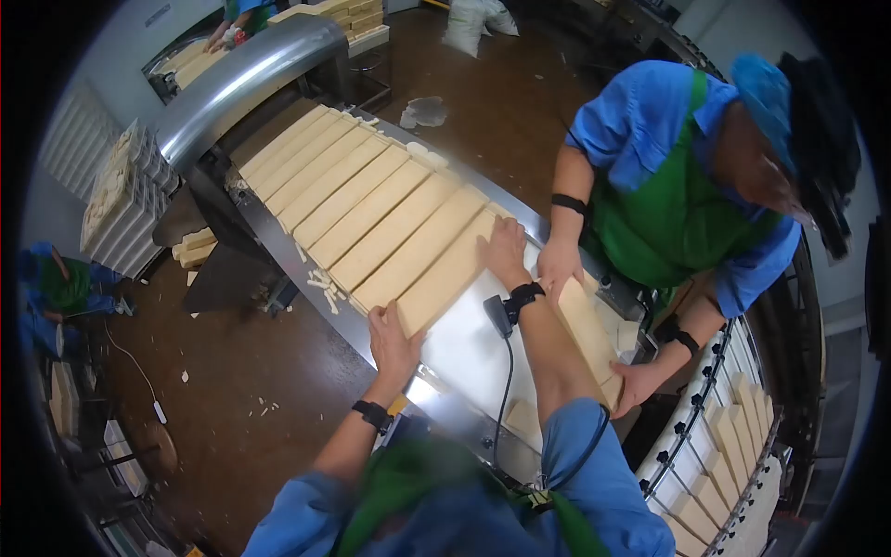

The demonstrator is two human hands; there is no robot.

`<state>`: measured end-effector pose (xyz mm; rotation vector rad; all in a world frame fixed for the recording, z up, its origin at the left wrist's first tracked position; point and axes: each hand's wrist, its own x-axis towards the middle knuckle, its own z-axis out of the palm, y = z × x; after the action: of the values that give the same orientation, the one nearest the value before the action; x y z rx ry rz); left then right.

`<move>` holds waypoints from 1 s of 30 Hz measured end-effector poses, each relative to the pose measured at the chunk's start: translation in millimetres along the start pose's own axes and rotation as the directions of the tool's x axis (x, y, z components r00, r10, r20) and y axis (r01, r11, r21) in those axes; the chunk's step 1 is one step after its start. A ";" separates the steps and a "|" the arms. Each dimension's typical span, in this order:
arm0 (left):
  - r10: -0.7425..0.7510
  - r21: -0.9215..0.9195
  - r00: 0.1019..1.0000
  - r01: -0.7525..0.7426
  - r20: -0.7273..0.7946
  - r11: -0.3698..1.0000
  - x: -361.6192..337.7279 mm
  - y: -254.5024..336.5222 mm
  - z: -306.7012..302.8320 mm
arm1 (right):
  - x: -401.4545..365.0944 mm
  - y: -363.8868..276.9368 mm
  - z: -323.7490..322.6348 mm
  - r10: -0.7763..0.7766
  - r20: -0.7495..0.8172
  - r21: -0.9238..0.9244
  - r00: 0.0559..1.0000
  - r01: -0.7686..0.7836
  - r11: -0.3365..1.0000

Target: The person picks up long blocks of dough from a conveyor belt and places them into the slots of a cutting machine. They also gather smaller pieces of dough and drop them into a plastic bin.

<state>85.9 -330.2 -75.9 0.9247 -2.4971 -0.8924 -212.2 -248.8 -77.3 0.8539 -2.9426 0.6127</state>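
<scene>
Slab of pale yellow material, long, flat and rectangular [452, 275], lies on the worktop between the person's two bare hands. Left hand [393, 345] holds its near left end with bent fingers, and right hand [506, 252] holds the opposite end, so the slab spans the space from one hand to the other. Beyond it, a row of similar pale yellow slabs [357, 204] lies side by side, reaching towards a curved shiny metal hood [255, 84].

The worktop [483, 348] has a smooth white surface near the person and a grey metal border, on which small pale scraps [325, 290] are scattered on the left. At the right side, a co-worker in blue shirt and green apron [673, 209] has both hands on another long pale piece [583, 320]. Behind this co-worker's arm, a curved white rack with black knobs [687, 408] carries more slabs.

The floor [237, 357] is brown and glossy, with some bits on it. White trays [121, 200] are stacked at the left, and white sacks [478, 26] stand at the far end.
</scene>
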 end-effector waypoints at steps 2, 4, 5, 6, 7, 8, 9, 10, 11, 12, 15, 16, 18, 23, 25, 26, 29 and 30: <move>-0.031 -0.014 0.999 0.031 0.015 0.999 -0.4 3.0 -0.6 | 14.0 0.7 0.4 0.045 0.051 -0.091 0.998 -0.040 0.995; -0.063 -0.028 0.998 0.064 0.028 0.998 -0.7 6.8 0.2 | 23.1 -2.4 -2.4 0.090 0.098 -0.183 0.991 -0.071 0.980; -0.055 -0.001 0.998 0.055 0.018 0.998 -0.9 9.1 0.3 | 26.6 -3.9 -4.5 0.111 0.101 -0.192 0.989 -0.090 0.977; -0.047 0.026 0.999 0.046 0.010 0.999 0.0 10.1 1.0 | 30.2 -5.0 -4.0 0.133 0.104 -0.201 0.986 -0.110 0.973; -0.045 0.028 0.999 0.044 0.013 0.999 1.9 11.4 2.0 | 31.8 -6.1 -2.5 0.136 0.104 -0.199 0.985 -0.113 0.973; -0.065 0.041 0.998 0.064 0.015 0.997 3.1 13.2 3.1 | 30.4 -6.1 -1.4 0.108 0.071 -0.211 0.992 -0.091 0.973; -0.083 0.053 0.996 0.082 0.020 0.995 4.5 15.0 4.1 | 29.8 -4.1 -1.4 0.083 0.038 -0.225 0.996 -0.072 0.972; -0.074 0.054 0.997 0.072 0.028 0.996 5.5 18.1 4.3 | 31.4 7.7 6.9 0.094 0.033 -0.225 0.995 -0.084 0.971; -0.096 0.043 0.994 0.094 0.045 0.995 5.6 21.2 3.9 | 31.6 19.9 14.1 0.051 0.052 -0.104 0.997 -0.046 0.994; -0.115 0.034 0.991 0.113 0.064 0.993 5.5 23.9 3.5 | 30.4 34.1 19.0 0.008 0.060 0.020 0.998 -0.009 1.000; -0.075 0.059 0.991 0.068 0.108 0.996 6.9 29.1 6.0 | -10.0 75.6 6.1 -0.053 -0.092 -0.007 0.994 0.052 0.999; -0.049 0.056 0.991 0.042 0.124 0.998 5.9 31.6 6.9 | -31.2 85.8 -10.8 0.019 -0.093 0.013 0.996 -0.018 1.000; 0.079 0.082 0.961 -0.105 0.265 0.991 1.2 38.2 10.4 | -79.5 103.7 -47.9 0.165 -0.114 0.030 0.980 -0.162 0.986; 0.213 0.044 0.772 -0.297 0.600 0.954 0.7 68.9 20.9 | -209.4 153.7 -82.1 0.298 -0.206 -0.392 0.932 -0.357 0.848; 0.236 0.020 0.786 -0.300 0.572 0.954 -3.8 58.1 50.6 | -238.8 158.6 -68.5 0.315 -0.431 -0.066 0.845 -0.378 0.923; 0.155 0.051 0.783 -0.232 0.602 0.971 -8.0 79.0 44.4 | -245.2 151.9 -70.4 0.408 -0.400 -0.052 0.821 -0.465 0.884; 0.248 0.073 0.828 -0.326 0.503 0.942 -24.1 74.1 58.4 | -269.4 137.8 -90.3 0.540 -0.373 0.010 0.755 -0.578 0.816; 0.274 0.064 0.812 -0.355 0.515 0.933 -31.3 79.2 60.2 | -278.2 133.2 -99.4 0.566 -0.359 0.058 0.742 -0.587 0.807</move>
<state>42.2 -235.6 -71.7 0.3065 -3.0776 -0.9187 -53.6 33.7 -68.4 -0.2102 -2.8141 0.6039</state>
